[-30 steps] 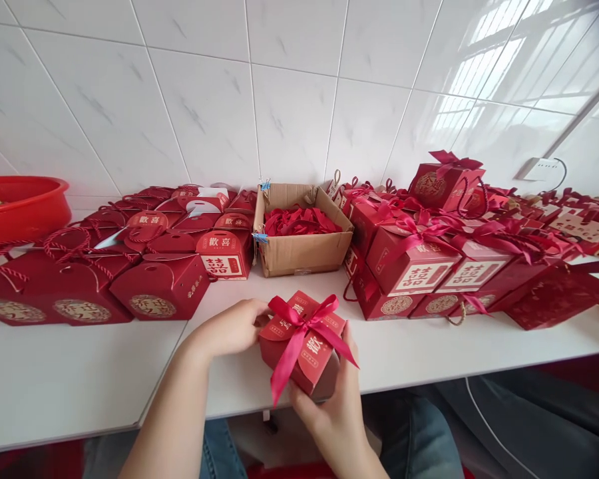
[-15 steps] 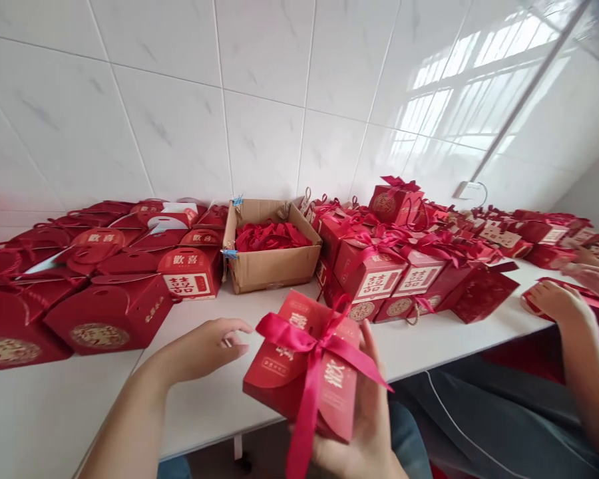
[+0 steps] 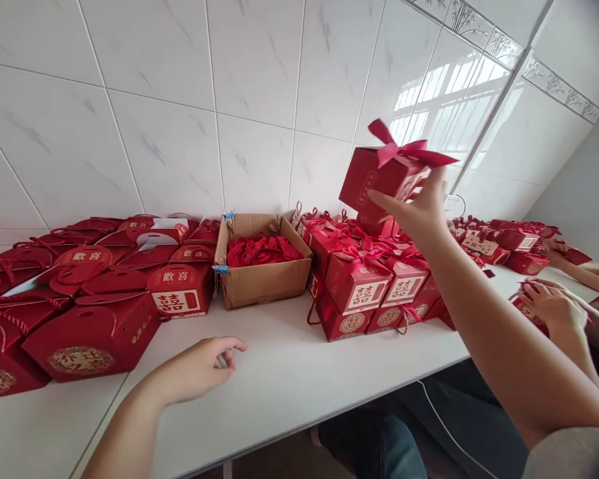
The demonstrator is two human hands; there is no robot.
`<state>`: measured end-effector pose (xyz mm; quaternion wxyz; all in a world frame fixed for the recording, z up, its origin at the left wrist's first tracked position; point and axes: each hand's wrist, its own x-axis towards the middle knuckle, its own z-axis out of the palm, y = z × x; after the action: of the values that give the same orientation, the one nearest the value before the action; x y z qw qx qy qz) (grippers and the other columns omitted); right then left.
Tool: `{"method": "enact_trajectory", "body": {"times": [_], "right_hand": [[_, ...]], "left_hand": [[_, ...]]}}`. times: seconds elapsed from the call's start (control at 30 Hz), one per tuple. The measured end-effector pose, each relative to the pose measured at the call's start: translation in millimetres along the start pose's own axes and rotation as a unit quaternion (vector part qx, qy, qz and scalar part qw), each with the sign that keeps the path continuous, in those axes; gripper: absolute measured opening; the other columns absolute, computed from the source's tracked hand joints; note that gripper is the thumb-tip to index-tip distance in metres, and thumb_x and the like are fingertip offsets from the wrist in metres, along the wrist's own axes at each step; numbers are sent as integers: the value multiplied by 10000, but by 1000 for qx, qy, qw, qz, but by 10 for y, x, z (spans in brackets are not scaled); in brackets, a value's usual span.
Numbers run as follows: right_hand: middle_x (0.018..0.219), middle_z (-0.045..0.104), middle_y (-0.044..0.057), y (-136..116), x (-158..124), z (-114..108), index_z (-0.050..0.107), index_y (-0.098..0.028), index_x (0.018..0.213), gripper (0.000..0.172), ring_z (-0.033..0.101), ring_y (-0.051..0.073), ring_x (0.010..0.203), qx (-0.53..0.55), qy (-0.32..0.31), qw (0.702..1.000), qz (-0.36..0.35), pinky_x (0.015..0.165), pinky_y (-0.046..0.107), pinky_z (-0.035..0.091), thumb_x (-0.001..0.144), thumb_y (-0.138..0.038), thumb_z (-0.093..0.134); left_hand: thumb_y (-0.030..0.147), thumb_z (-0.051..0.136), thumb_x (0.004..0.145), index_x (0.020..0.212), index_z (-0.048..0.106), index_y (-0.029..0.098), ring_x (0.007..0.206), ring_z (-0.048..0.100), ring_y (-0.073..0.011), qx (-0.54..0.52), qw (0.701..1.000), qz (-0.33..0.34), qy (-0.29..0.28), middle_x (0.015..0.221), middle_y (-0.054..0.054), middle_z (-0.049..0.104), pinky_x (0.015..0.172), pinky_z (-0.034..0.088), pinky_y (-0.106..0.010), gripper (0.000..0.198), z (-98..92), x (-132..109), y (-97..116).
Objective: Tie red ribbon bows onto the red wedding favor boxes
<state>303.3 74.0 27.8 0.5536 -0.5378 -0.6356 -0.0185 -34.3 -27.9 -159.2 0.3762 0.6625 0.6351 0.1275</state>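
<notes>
Raised above the stacked boxes, my right hand point(image 3: 422, 209) is closed around a red gift box point(image 3: 367, 176) topped with a bright pink-red ribbon bow. Its thumb presses the near side, while the far fingers are partly hidden. Below it stand stacked red gift boxes point(image 3: 359, 273), many with bows and pale character labels. My left hand point(image 3: 199, 366) hovers near the white table point(image 3: 284, 366), fingers loosely bent and apart, with nothing in it. A cardboard box point(image 3: 264, 286) holding a heap of red ribbons point(image 3: 264, 251) sits beyond that hand.
Red boxes without bows point(image 3: 100, 332) crowd the left of the table. At the right, another person's hands point(image 3: 552, 309) are on a red item. More boxes point(image 3: 516, 239) continue along the tiled wall point(image 3: 259, 159). A thin white cable point(image 3: 442, 416) hangs below the table edge.
My right hand has carried the bowed gift box up and rightward, from near the table's front edge to above the stack. The left hand stays near the table, nearly unchanged. The view has shifted slightly.
</notes>
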Motion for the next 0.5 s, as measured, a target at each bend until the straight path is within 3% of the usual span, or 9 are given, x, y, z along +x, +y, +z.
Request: {"method": "enact_trajectory", "body": {"times": [0.17,0.37,0.5], "right_hand": [[1337,288,256,79,308,415,188,-72,1408,1079,314,420,1303,-36,-17,997,61,1056,518,372,616,-502,782],[1450,153,275,212,353,813,66,-109,1486,1143,169,469,1368,-103,-78,983,127,1042,614,325,654,-537,724],[1489,89,303,338,307,981,62,-91,1499,1195,147,508,1368,-138,-102,971,169,1027,659,290,632,-571,731]], "left_hand": [[297,493,615,1173,605,165,822,615,-227,-13,1000,-3,-4,994,-86,663,692,479,-289,585,9,-17,-12],[291,472,602,1185,589,157,847,611,-238,-2,1000,-6,-8,993,-89,642,710,472,-301,609,9,-14,5],[290,458,594,1182,586,144,816,599,-227,1,1000,-6,-19,948,-80,629,700,462,-297,619,8,-15,31]]}}
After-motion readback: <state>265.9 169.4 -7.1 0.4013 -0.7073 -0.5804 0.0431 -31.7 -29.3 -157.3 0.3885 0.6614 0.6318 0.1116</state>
